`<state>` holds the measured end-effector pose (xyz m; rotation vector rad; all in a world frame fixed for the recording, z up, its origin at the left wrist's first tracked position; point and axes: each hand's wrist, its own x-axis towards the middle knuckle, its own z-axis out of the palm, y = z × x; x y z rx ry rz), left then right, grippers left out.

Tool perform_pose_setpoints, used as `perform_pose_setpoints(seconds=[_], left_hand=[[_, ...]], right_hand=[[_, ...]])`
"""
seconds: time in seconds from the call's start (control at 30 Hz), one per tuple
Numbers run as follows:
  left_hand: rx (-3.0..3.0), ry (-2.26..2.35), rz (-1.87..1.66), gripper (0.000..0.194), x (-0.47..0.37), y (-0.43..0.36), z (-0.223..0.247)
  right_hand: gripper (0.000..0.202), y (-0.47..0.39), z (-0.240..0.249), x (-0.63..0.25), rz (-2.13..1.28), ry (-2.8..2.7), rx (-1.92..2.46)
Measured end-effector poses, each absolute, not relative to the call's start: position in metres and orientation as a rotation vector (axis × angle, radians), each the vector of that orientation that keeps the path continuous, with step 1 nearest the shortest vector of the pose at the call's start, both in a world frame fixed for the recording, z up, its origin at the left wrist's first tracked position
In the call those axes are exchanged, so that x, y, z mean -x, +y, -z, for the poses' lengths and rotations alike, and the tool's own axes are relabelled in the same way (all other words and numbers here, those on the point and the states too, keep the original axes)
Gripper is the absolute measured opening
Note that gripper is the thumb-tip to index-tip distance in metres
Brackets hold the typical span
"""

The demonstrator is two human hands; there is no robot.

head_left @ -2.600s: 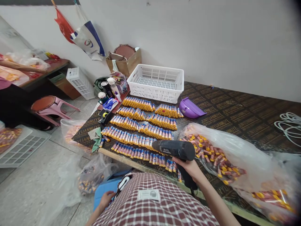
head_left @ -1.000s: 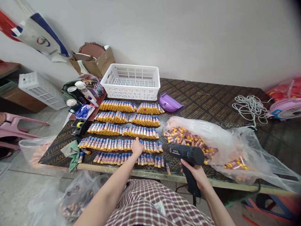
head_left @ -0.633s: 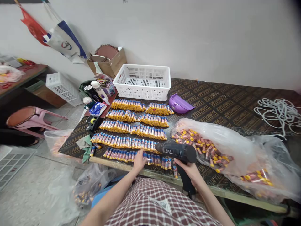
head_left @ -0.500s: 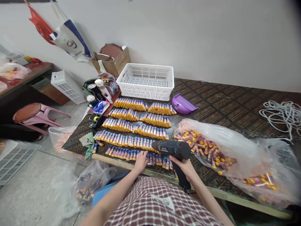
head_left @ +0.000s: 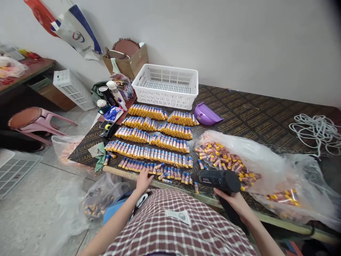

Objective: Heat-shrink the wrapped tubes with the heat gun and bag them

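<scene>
A black heat gun (head_left: 220, 179) is held in my right hand (head_left: 231, 199), its nozzle pointing left toward the front row of small tubes. My left hand (head_left: 144, 179) rests at the table's front edge, fingertips touching the front row of tubes (head_left: 130, 164); its fingers are apart. Behind that row lies a longer, tidy row of blue-and-yellow tubes (head_left: 149, 151), with several stacked rows farther back. A few tubes (head_left: 167, 181) lie loose and askew between my hands. One tube (head_left: 196, 187) stands apart near the nozzle.
Behind the rows are a white basket (head_left: 165, 97) and a purple scoop (head_left: 206, 114). A plastic bag of tubes (head_left: 239, 142) lies at right, white cord (head_left: 314, 129) beyond it. Bottles (head_left: 108, 96) and a green cloth (head_left: 99, 156) are at left.
My right hand has moved the heat gun right, away from the long row. My left hand has slid left along the front row. The camera view has shifted slightly.
</scene>
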<state>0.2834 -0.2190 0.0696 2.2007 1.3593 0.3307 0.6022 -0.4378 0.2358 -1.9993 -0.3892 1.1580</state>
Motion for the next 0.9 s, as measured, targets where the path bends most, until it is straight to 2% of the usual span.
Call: perform_pose_setpoints(seconds=[0.1,0.23,0.7,0.9], left_hand=[[-1.980,1.575,-0.361,0.021,-0.262,-0.219,-0.058],[-1.773,1.741,-0.380,0.017,-0.234,-0.229,-0.049],[-1.481,1.901,-0.510,0.013,-0.178,-0.271,-0.053],[-1.364,1.946,-0.544,0.013,-0.150,-0.270,-0.051]], right_hand=[[0.036,-0.445,-0.226,-0.600,-1.107,-0.312,1.988],[0.039,-0.430,-0.218,-0.588,-1.202,-0.401,1.893],[0.046,-0.335,-0.217,-0.521,-1.418,-0.766,1.636],[0.035,-0.297,-0.225,-0.492,-1.478,-0.918,1.563]])
